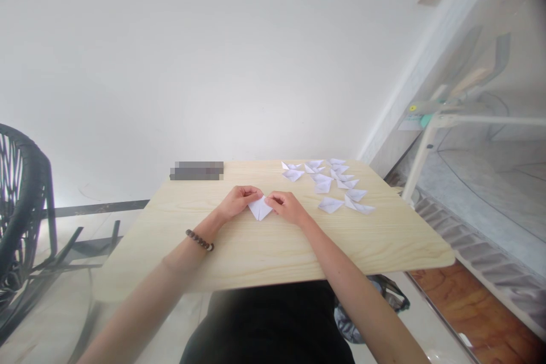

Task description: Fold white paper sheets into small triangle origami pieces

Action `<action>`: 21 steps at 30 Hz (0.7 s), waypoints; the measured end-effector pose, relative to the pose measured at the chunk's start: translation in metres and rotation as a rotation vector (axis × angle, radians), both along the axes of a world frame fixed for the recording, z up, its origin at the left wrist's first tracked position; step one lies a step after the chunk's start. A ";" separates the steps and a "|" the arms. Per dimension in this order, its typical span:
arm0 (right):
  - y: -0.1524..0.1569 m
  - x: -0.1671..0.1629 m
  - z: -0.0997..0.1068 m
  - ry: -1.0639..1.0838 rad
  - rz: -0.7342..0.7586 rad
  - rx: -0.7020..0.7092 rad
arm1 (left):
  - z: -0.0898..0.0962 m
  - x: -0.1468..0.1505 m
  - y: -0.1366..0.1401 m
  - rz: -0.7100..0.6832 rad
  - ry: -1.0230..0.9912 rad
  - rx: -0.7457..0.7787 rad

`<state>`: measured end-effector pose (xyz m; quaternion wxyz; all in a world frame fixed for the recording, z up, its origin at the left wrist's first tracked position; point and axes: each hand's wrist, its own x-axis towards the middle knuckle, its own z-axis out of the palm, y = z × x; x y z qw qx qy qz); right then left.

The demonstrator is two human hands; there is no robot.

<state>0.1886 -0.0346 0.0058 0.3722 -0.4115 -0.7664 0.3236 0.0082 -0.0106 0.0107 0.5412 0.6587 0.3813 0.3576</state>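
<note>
A small piece of folded white paper (260,209) is held over the middle of the table, its pointed end toward me and a crease down its centre. My left hand (239,201), with a dark beaded bracelet on the wrist, pinches its left corner. On the right corner, the thumb and fingers of my right hand (288,206) are closed. Several folded white paper boats (323,183) lie in loose rows to the right of my hands. The fingertips partly cover the paper's upper edges.
The pale wooden table (170,261) stands against a white wall. A blurred dark object (197,171) lies at its back left. At the left is a black woven chair (25,199). A white metal frame (420,165) rises past the table's right edge, and a bag (352,321) sits below.
</note>
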 end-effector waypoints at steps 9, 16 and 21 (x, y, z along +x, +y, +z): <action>0.004 0.000 -0.006 0.117 -0.048 -0.082 | 0.000 0.002 -0.001 0.008 -0.130 -0.084; 0.006 0.001 -0.006 0.206 -0.129 -0.091 | 0.001 0.000 -0.001 -0.012 -0.148 -0.192; 0.006 0.001 -0.006 0.165 -0.115 -0.105 | 0.001 -0.001 -0.001 0.000 -0.158 -0.160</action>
